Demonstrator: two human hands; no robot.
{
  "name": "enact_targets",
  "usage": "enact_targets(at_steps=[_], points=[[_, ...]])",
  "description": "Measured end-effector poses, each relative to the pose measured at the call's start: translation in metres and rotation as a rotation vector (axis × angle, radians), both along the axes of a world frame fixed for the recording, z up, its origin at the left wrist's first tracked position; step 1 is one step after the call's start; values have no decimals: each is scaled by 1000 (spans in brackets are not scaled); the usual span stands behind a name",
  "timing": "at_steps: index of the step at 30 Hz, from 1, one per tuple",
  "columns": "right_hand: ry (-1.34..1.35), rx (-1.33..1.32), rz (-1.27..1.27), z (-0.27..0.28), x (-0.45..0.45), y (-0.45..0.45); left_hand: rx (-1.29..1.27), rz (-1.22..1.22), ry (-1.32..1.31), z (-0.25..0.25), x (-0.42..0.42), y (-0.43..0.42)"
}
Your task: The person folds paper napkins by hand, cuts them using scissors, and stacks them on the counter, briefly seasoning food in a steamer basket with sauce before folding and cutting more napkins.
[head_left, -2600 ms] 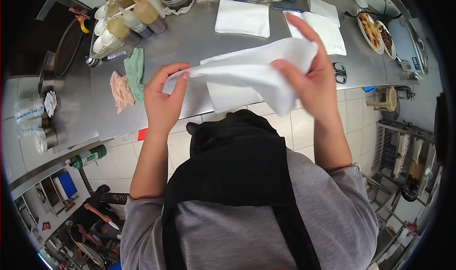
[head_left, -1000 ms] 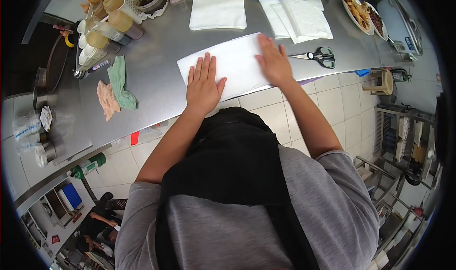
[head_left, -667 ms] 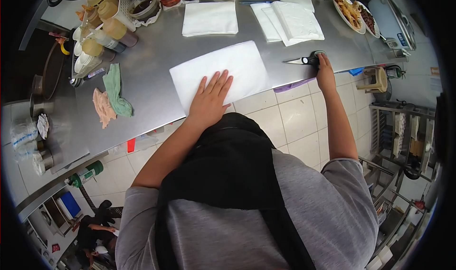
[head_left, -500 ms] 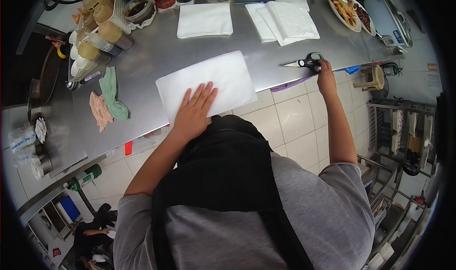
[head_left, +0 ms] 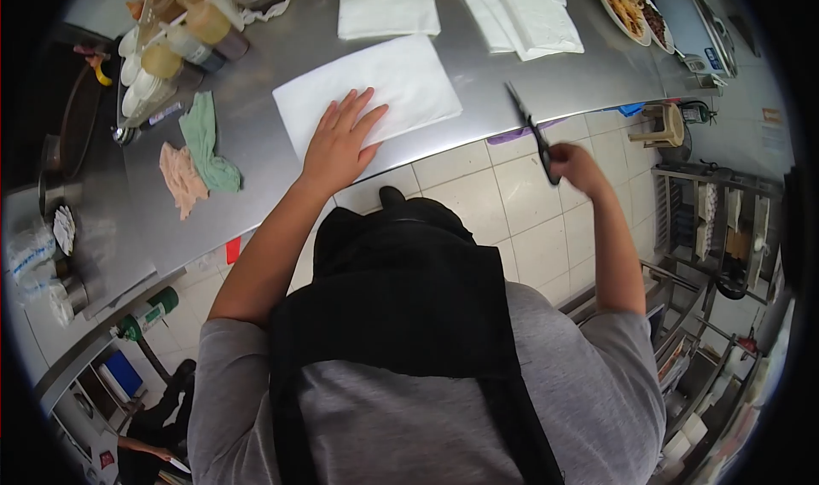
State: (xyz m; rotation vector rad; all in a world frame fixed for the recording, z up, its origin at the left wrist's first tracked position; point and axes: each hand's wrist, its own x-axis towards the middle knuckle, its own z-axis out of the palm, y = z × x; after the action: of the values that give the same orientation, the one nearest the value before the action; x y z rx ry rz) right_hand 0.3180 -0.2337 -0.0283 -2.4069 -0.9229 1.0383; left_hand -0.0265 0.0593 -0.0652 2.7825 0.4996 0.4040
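Observation:
My left hand (head_left: 343, 137) lies flat with fingers spread on a white sheet stack (head_left: 392, 84) near the front edge of the steel table (head_left: 281, 197). In my right hand (head_left: 573, 168) is a pair of black-handled scissors (head_left: 531, 125), held by the handles just off the table's front edge. The blades point up and to the left over the table, and look closed. Beyond the sheets under my left hand is another white stack (head_left: 388, 9). To its right lie several white packets (head_left: 537, 26), partly overlapping.
A green cloth (head_left: 207, 139) and a peach cloth (head_left: 181, 178) lie left of the sheets. Sauce bottles (head_left: 200, 46) stand in a basket behind them. Plates of food (head_left: 627, 11) sit far right beside a grey container (head_left: 704, 29). Another person's arm (head_left: 145, 447) shows at lower left.
My right hand has lifted the scissors off the table and brought them down toward me, turning the blades upward. My left hand stays on the sheets. The view has shifted slightly.

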Motion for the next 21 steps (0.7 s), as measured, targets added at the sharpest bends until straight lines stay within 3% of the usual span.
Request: enact_targets(at_steps=[2, 4, 6, 8, 10, 12, 21], points=[[538, 121, -149, 7, -56, -11, -190, 10, -114, -7, -5, 3], [814, 227, -265, 17, -120, -11, -175, 7, -178, -9, -5, 3], [870, 146, -177, 33, -171, 4, -156, -10, -237, -10, -5, 3], [1011, 252, -130, 35, -207, 17, -134, -29, -308, -10, -5, 3], [939, 203, -53, 30, -219, 31, -179, -26, -294, -9, -7, 3], [1027, 36, -208, 28, -227, 47, -219, -21, -283, -11, -8, 4], [894, 99, -319, 20, -254, 79, -184, -31, -353, -19, -10, 5]])
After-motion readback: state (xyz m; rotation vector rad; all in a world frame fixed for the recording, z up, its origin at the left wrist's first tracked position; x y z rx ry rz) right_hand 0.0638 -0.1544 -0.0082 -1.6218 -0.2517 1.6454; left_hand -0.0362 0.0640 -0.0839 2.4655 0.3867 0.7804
